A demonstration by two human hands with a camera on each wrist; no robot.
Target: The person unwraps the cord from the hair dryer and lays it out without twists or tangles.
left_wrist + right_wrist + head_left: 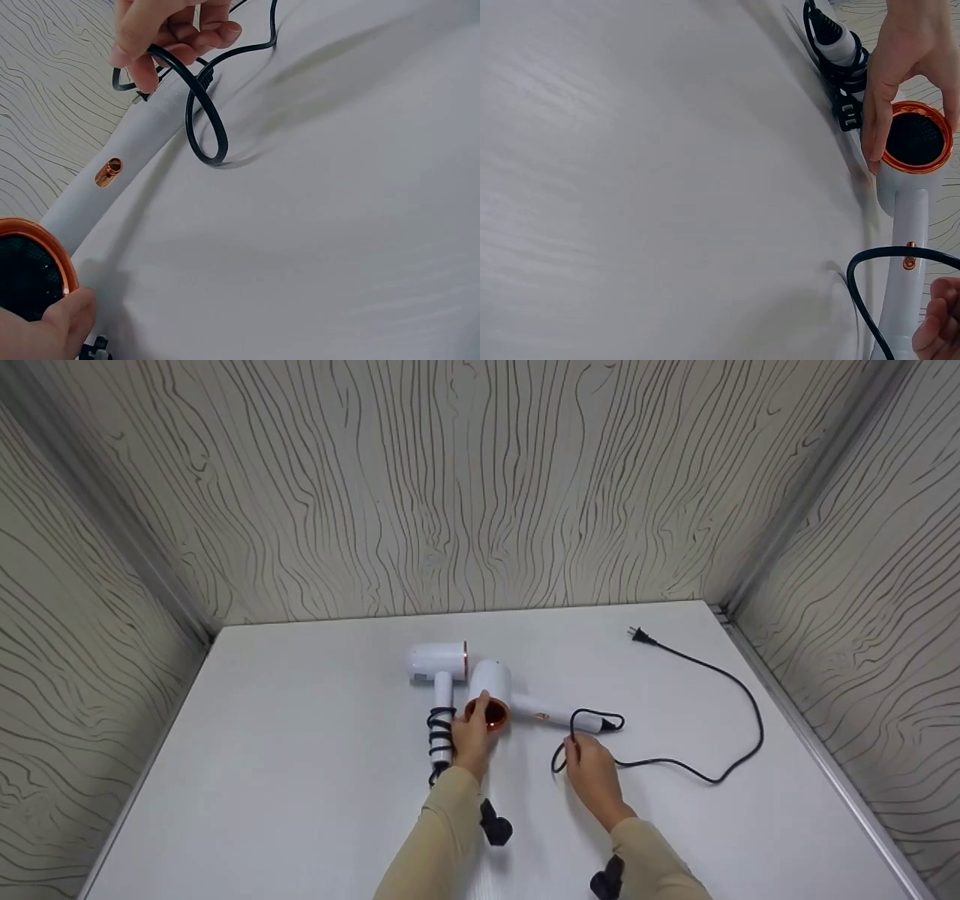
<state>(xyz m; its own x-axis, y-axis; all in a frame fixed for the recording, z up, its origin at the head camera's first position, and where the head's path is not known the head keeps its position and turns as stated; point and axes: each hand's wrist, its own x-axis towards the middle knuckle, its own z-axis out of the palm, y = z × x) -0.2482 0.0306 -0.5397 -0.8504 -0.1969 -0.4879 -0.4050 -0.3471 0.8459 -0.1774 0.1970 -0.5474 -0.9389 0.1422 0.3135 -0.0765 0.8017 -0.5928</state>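
Note:
A white hair dryer (489, 678) with a copper-coloured rim lies on the table, its handle (124, 150) pointing right. My left hand (471, 741) grips the head of this dryer around the rim, thumb and fingers on either side in the right wrist view. My right hand (594, 776) pinches the dryer's black cord (214, 120), which hangs in a loop below the fingers near the end of the handle. Left of my left hand lies a second white hair dryer (437, 660), its own black cord (844, 75) wound round its handle.
The held cord runs on to the right in a wide curve and ends in a two-pin plug (641, 636) near the table's back right. The white table (300, 780) is bounded by wood-patterned panels (450, 510) at the back and sides.

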